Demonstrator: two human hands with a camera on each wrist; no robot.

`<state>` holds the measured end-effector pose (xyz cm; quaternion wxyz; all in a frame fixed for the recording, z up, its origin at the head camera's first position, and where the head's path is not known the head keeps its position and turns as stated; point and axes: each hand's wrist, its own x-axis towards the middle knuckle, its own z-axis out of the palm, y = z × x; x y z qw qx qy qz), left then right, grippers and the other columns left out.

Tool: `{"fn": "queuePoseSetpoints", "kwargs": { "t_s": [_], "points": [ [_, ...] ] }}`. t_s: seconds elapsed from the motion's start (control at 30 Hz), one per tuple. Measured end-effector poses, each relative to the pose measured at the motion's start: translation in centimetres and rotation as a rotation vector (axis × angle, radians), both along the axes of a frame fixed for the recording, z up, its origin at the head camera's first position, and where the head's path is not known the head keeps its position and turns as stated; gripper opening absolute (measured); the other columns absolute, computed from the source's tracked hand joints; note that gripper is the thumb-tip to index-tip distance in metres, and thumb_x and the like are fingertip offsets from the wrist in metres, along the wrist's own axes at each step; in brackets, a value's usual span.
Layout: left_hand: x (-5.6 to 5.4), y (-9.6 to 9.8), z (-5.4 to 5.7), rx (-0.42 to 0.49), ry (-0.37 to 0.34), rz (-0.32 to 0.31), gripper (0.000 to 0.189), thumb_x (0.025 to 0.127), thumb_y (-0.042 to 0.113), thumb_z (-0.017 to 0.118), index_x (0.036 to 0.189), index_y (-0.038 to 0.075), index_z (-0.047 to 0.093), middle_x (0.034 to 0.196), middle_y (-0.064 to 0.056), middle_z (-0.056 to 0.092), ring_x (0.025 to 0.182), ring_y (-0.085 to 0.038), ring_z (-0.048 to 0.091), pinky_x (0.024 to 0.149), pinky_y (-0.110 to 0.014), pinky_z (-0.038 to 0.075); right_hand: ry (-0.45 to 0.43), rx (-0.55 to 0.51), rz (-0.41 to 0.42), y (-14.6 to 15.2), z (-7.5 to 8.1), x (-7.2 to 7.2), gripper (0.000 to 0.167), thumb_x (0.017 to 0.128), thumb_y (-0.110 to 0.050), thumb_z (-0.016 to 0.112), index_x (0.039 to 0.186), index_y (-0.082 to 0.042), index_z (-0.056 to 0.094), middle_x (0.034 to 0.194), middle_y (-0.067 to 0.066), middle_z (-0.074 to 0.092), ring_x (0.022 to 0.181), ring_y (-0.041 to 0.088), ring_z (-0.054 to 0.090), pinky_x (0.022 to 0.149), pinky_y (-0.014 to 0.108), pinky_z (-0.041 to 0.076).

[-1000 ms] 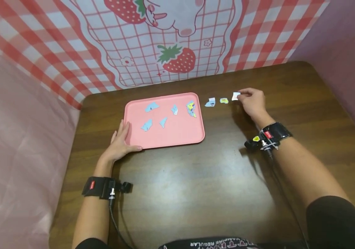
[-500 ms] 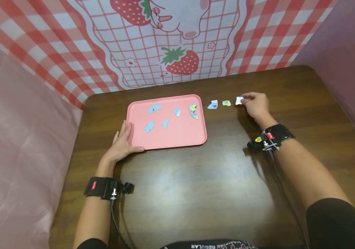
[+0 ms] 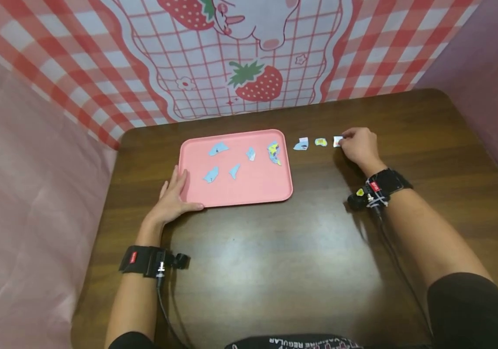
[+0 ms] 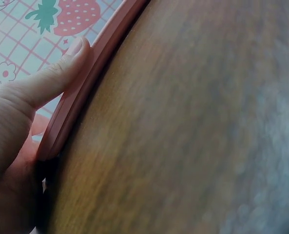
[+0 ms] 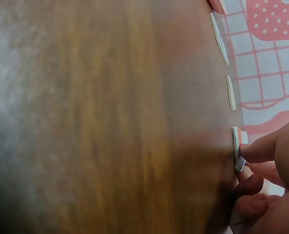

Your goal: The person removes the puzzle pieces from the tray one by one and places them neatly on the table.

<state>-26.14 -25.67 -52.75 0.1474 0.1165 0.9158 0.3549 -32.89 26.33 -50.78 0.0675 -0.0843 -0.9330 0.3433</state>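
My left hand (image 3: 171, 199) lies at the near left corner of a pink tray (image 3: 249, 186), fingers straight along the left side and thumb on the front rim. At the back right, my right hand (image 3: 361, 147) pinches the edge of a small white puzzle piece (image 3: 337, 141) between thumb and fingers, at the table surface. In the right wrist view this piece (image 5: 237, 146) shows an orange mark. To its left lie a yellow-and-blue piece (image 3: 320, 142) and a blue-and-white piece (image 3: 301, 144), forming a row beside the tray.
Several light-blue pieces (image 3: 218, 148) lie scattered in the tray, with a yellow, purple and blue piece (image 3: 274, 153) near its right side. A strawberry-patterned curtain (image 3: 249, 106) hangs behind the brown table (image 3: 253, 252). Cables (image 3: 399, 271) trail from both wrist cameras.
The right hand shifts only slightly at the white piece, which now lies more squarely in the row. The left hand stays at the tray corner. The head view has shifted a little.
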Motion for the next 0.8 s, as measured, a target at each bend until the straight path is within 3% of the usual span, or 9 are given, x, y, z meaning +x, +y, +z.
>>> {"fn": "queuePoseSetpoints", "kwargs": {
  "t_s": [0.3, 0.6, 0.8],
  "points": [
    [0.2, 0.1, 0.3, -0.001, -0.017, 0.008, 0.121, 0.078, 0.041, 0.087, 0.163, 0.009, 0.007, 0.167, -0.006, -0.02, 0.153, -0.028, -0.014, 0.119, -0.049, -0.013, 0.005, 0.025, -0.068, -0.3, -0.4, 0.3, 0.033, 0.092, -0.017, 0.058, 0.119, -0.002, 0.07, 0.105, 0.02, 0.069, 0.105, 0.041, 0.06, 0.08, 0.054, 0.045],
    [-0.1, 0.1, 0.2, 0.008, -0.003, 0.008, 0.122, 0.077, 0.042, 0.087, 0.163, 0.011, 0.005, 0.167, -0.005, -0.019, 0.153, -0.027, -0.014, 0.119, -0.049, -0.012, 0.036, -0.091, -0.104, 0.2, -0.4, 0.2, 0.038, 0.094, -0.022, 0.057, 0.122, -0.001, 0.07, 0.106, 0.019, 0.064, 0.098, 0.03, 0.055, 0.077, 0.034, 0.039],
    [0.1, 0.0, 0.2, 0.013, -0.008, 0.009, 0.124, 0.077, 0.041, 0.088, 0.163, 0.011, 0.004, 0.167, -0.005, -0.019, 0.153, -0.027, -0.015, 0.119, -0.049, -0.012, 0.119, -0.122, -0.076, -1.3, -0.4, 0.5, 0.035, 0.091, -0.014, 0.056, 0.119, 0.002, 0.07, 0.106, 0.022, 0.062, 0.102, 0.033, 0.054, 0.084, 0.041, 0.039]
  ]
}}
